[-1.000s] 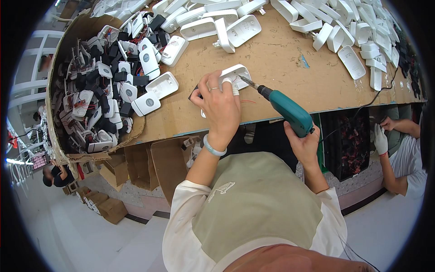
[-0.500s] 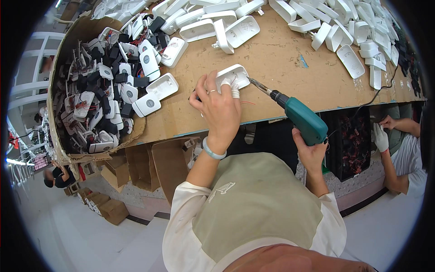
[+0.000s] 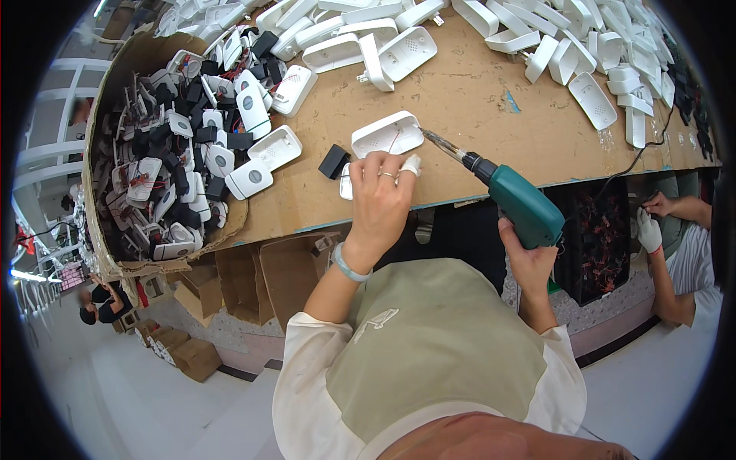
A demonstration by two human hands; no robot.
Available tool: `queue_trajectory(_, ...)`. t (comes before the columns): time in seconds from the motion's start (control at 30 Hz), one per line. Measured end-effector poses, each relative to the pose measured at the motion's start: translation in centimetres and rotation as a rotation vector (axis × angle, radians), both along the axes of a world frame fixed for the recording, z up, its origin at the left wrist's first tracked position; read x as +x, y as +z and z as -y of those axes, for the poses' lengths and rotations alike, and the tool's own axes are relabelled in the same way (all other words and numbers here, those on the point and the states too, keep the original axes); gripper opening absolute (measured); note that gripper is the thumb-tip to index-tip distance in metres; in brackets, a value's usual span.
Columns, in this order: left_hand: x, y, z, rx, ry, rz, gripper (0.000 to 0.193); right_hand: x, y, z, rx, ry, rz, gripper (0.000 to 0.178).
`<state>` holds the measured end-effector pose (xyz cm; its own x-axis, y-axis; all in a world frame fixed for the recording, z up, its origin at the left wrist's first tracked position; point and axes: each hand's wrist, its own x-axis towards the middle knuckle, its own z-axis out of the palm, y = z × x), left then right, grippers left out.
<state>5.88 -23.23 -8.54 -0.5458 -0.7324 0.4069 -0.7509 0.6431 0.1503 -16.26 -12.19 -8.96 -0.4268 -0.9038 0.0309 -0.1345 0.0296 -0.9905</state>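
Observation:
A white plastic housing (image 3: 387, 132), shaped like a shallow oblong tray with a red wire inside, lies on the cardboard-covered bench. My left hand (image 3: 381, 195) is at its near edge, fingers bent and one fingertip wrapped in white; what lies under them is hidden. Partly behind that hand is a small white part (image 3: 346, 184), with a black block (image 3: 334, 162) beside it. My right hand (image 3: 530, 264) grips the handle of a green pistol-shaped power tool (image 3: 524, 205). Its tapered metal tip (image 3: 438, 141) is at the housing's right end.
On the left, a cardboard box (image 3: 100, 176) holds many white and black units with wires. White housings (image 3: 410, 52) are heaped along the back and right. A cable (image 3: 642, 157) crosses the right side. A black crate (image 3: 602, 253) of red parts and a co-worker's gloved hand (image 3: 646, 230) are at right.
My left hand has drawn back toward me from the housing, uncovering its inside, the black block and part of the small white part. The power tool has shifted slightly right and nearer me.

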Motion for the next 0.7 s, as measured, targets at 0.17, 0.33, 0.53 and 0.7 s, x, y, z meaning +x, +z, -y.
queue_trajectory(0.17, 0.4, 0.5, 0.3, 0.091, 0.122, -0.122, 0.029, 0.1, -0.5, 0.1, -0.016, 0.024, -0.014, 0.011)
queue_trajectory(0.33, 0.1, 0.7, 1.0, 0.083, 0.276, -0.227, 0.027, 0.3, -0.6, 0.9, -0.02, 0.05, -0.029, 0.012)
queue_trajectory(0.53, -1.2, 0.0, 0.4, 0.085, 0.345, -0.202, 0.025, 0.6, -1.4, 1.9, -0.042, 0.123, -0.116, 0.015)
queue_trajectory(0.7, -2.6, 0.6, 1.9, -0.13, 0.401, -0.14, 0.018, 0.9, -2.1, 2.4, -0.032, 0.153, -0.15, 0.018)
